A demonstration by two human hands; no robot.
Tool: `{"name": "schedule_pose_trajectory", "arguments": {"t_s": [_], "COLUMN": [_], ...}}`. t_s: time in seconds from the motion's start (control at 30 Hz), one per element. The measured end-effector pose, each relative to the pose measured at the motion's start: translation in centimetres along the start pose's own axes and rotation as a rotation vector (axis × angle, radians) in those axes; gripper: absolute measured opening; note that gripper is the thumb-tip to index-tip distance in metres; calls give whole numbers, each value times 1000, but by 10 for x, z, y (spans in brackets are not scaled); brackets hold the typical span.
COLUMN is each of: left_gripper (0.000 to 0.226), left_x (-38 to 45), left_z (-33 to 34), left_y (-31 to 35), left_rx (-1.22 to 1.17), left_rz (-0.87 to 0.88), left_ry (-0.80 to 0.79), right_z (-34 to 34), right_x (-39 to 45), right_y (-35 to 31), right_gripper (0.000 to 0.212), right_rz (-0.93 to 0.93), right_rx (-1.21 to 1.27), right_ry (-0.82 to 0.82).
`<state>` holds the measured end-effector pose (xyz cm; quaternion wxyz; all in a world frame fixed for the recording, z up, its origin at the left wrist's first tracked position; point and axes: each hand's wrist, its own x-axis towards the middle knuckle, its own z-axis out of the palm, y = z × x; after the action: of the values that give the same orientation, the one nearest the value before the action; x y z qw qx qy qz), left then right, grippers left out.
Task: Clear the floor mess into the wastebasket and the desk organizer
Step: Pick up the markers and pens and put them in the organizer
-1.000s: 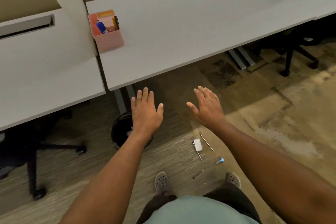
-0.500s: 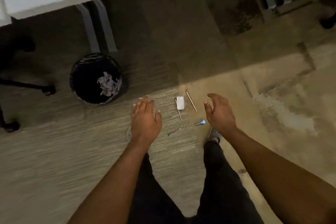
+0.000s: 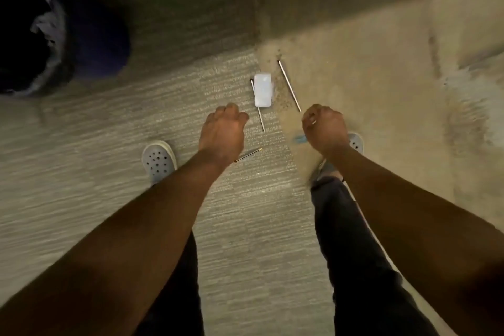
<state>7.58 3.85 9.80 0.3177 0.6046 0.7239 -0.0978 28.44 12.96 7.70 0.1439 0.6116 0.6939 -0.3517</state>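
Observation:
Several small items lie on the carpet between my hands. A white rectangular block rests on a thin pen. A long thin stick lies to its right. A short pencil sits near my left wrist, and a small blue object lies by my right hand. My left hand hangs just left of the pen with loosely curled fingers, holding nothing. My right hand has its fingers curled down at the stick's near end; whether it pinches the stick is hidden. The black wastebasket holds crumpled paper at upper left.
My two grey perforated shoes stand on the floor, one left of my left arm and the other behind my right hand. Dark shadowed carpet fills the top of the view. The desk and the organizer are out of view.
My head has dropped closer to the floor, so the items look larger. Both hands have gone down toward the items and their fingers have curled. The desk has left the view.

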Motion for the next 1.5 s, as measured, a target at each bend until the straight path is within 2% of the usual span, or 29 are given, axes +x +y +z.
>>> {"name": "schedule_pose_trajectory", "arguments": {"t_s": [0.17,0.33,0.53,0.63,0.8,0.87,0.93,1.0,1.07,1.1,1.2,1.27,1.33,1.37,1.43,1.5], "left_gripper": [39,44,35,31,21,23,25,18,14,13,21,27,27,27,26,25], "left_x": [53,85,124,134,110,92,72,54,45,46,52,57,62,65,72,77], "left_z": [91,153,189,195,192,190,185,175,163,157,139,126,118,114,107,103], "left_y": [-14,-14,-14,-14,-21,-22,-20,-16,-15,-15,-18,-24,-32,-36,-46,-58], "left_rx": [138,220,316,340,342,226,9,-367,-741,-916,-1436,-1648,-1750,-1782,-1803,-1726], "left_rz": [105,215,298,315,352,305,218,95,-93,-225,-616,-712,-723,-713,-703,-700], "left_ry": [-119,-131,-38,61,131,95,77,88,78,64,-37,-90,-116,-126,-134,-151], "right_z": [78,126,145,145,134,128,124,121,117,115,114,115,116,116,115,112], "right_x": [65,112,152,158,134,117,98,79,63,57,46,45,46,48,52,56], "right_y": [42,68,73,73,76,79,79,77,72,69,60,48,36,32,27,23], "right_gripper": [21,26,30,26,29,19,5,13,9,14,19,16,12,10,12,17], "right_rz": [-10,-30,-2,-3,63,97,167,268,364,390,437,433,359,264,-38,-319], "right_rx": [-149,-207,-216,-204,-133,-8,171,454,767,887,1095,1079,859,683,304,109], "right_ry": [9,23,90,53,-16,-33,-65,-139,-240,-283,-376,-384,-312,-240,-67,28]}}
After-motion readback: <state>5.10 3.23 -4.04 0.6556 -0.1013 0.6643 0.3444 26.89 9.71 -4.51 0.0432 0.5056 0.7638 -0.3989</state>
